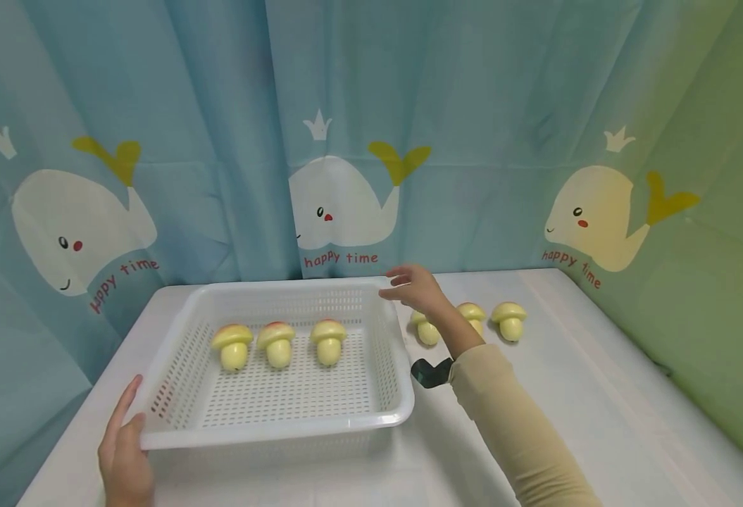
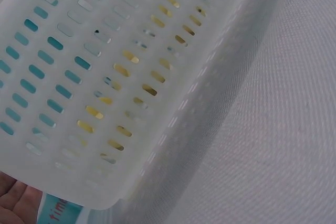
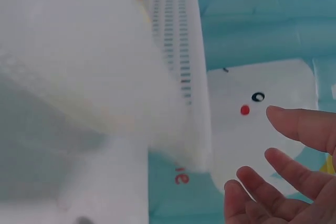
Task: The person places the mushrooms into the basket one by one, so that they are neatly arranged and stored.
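A white perforated plastic basket [image 1: 276, 436] stands on the left part of the table. In it lie three yellow toy mushrooms, the left mushroom [image 1: 233, 346], the middle mushroom [image 1: 277, 345] and the right mushroom [image 1: 329, 343], with reddish-topped caps. My left hand [image 1: 127, 454] is at the basket's front left corner, fingers straight along the outside and thumb by the rim; the left wrist view shows only part of this hand [image 2: 18, 203]. My right hand [image 1: 414, 287] is by the far right corner. Its fingers are spread, apart from the basket in the right wrist view, and hold nothing.
Right of the basket, more yellow mushrooms lie on the white table [image 1: 574, 394]: one mushroom [image 1: 509, 322] is fully visible, a second mushroom [image 1: 472, 315] and a third mushroom [image 1: 427, 329] are partly behind my right arm. A blue whale-print curtain [image 1: 232, 141] hangs behind.
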`<state>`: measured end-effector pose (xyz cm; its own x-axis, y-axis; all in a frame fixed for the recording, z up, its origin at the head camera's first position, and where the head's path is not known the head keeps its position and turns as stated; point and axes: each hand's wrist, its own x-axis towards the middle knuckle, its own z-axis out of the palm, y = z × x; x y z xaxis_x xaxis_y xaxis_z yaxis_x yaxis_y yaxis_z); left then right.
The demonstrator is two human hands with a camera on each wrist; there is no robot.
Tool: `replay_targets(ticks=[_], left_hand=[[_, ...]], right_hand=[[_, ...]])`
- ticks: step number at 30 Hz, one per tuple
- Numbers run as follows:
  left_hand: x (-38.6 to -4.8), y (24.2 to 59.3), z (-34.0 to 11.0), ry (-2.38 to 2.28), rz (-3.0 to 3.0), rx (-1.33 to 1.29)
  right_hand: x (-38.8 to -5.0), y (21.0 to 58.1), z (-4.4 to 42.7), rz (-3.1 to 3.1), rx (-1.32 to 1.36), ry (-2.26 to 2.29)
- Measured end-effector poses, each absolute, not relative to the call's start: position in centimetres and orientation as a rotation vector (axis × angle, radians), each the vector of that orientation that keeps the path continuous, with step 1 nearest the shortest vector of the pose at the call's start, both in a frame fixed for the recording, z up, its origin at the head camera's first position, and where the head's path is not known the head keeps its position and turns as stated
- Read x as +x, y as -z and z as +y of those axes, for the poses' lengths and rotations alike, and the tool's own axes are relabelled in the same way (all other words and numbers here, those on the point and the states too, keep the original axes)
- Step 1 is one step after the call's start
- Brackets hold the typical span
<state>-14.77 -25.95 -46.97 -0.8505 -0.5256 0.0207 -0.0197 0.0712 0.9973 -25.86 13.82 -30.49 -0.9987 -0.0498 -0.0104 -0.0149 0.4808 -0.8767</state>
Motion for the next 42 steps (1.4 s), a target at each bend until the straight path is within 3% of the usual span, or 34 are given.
replay_targets(ticks=[22,42], left_hand=[[-14.6,46.6,-25.6,1.772,-2.025,0.566],[-14.4,46.3,-25.6,1.7,-2.099,0.544]], right_hand=[[-26.5,33.9,18.5,2.812,0.142,1.355],[-26.4,36.2,19.8,3.094,0.063,0.983]])
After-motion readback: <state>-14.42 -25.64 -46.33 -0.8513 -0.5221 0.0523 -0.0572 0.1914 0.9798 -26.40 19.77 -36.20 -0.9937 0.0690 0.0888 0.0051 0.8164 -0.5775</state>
